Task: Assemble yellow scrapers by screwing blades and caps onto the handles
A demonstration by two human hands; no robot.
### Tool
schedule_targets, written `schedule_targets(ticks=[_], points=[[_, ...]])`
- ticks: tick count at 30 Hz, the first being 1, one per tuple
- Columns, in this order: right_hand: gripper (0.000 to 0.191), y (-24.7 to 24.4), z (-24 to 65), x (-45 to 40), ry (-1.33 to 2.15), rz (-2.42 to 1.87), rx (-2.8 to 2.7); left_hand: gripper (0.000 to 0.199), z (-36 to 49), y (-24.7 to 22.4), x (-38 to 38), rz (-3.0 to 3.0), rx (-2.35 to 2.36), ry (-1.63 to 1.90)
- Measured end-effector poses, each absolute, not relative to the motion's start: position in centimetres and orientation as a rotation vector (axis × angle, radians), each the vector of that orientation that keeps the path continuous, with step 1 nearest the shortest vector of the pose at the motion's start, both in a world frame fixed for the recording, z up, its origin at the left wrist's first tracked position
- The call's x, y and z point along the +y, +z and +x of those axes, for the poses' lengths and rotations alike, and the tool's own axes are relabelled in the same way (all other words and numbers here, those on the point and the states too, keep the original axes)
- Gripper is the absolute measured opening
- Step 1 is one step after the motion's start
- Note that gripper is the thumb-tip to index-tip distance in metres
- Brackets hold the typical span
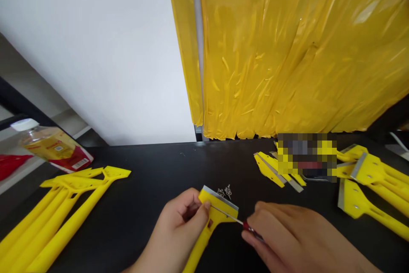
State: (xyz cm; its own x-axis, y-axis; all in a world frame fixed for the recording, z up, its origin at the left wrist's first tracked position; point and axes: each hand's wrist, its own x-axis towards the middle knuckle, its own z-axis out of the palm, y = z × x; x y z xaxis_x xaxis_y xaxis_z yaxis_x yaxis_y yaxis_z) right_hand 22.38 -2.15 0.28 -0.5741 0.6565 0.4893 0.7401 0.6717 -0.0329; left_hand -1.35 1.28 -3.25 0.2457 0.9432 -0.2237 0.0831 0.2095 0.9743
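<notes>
Near the front centre, my left hand [183, 222] pinches the head of a yellow scraper [220, 210] that has a metal blade along its far edge. My right hand [281, 230] is closed around the dark red handle of a screwdriver [247, 227]. Its thin shaft reaches left across the scraper head, and the tip is near my left thumb. Just beyond the blade, small silver screws [227, 191] lie in a loose group on the black table [153, 179]. The lower part of the scraper handle runs out of the frame.
Several yellow handles [70, 209] lie at the left, beside a bottle [57, 145]. Yellow plates [269, 168] and loose blades lie right of centre, near a pixelated patch. Several bladed scrapers [358, 200] are at the right. Yellow plastic curtains [271, 51] hang behind the table.
</notes>
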Motion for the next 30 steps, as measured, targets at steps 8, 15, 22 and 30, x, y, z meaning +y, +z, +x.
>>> schedule_targets(ticks=[8,15,22,30], points=[[0.023,1.2,22.7,-1.9,-0.496,-1.102,-2.387,0.037,-1.3,-3.2,1.2,1.235,1.117,0.859],[0.031,0.4,22.0,-2.5,-0.594,-1.037,-2.286,0.039,-1.1,-3.1,1.0,1.321,1.153,0.913],[0.028,0.3,22.1,-2.6,-0.470,-1.153,-2.389,0.038,-1.1,-2.8,1.1,1.244,1.164,0.873],[0.030,0.0,22.4,-2.6,-0.290,-1.230,-2.363,0.035,-1.4,-2.7,0.6,1.298,1.200,0.874]])
